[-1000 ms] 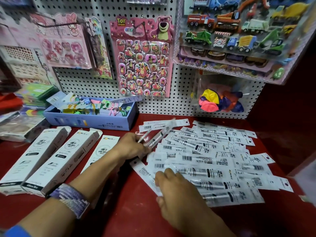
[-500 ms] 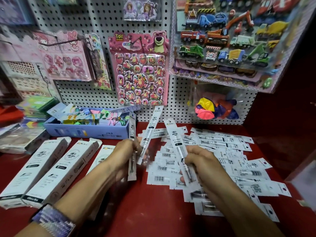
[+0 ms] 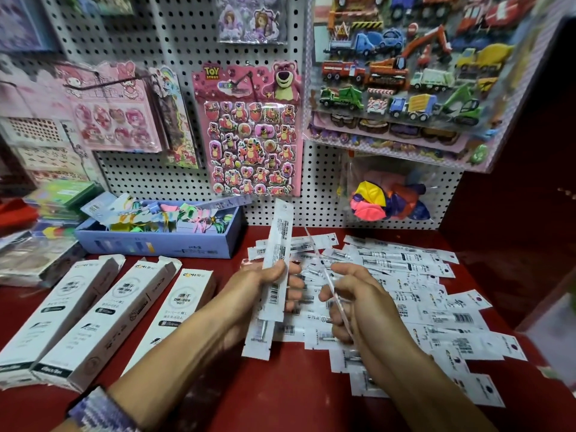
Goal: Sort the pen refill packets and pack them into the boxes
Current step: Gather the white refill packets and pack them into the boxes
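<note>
Red tabletop runs under both your forearms, and a woven purple wristband sits on your left wrist at the near edge. Your left hand is curled round a small bunch of refill packets, held nearly upright with the printed backs facing you and the lower ends hanging below your fingers. Your right hand, just beside it, pinches one single packet that shows edge-on as a thin slanting line across your palm. Under and beyond both hands, spreading to your right, lies the loose heap of packets, overlapping flat on the table. To the left of your left arm three white boxes lie side by side, their far end flaps open. Behind them stands a blue tray full of pastel items, touching the foot of the white pegboard. On the pegboard hang a pink bear sticker sheet, a vehicle sticker sheet and a bag of balloons.
</note>
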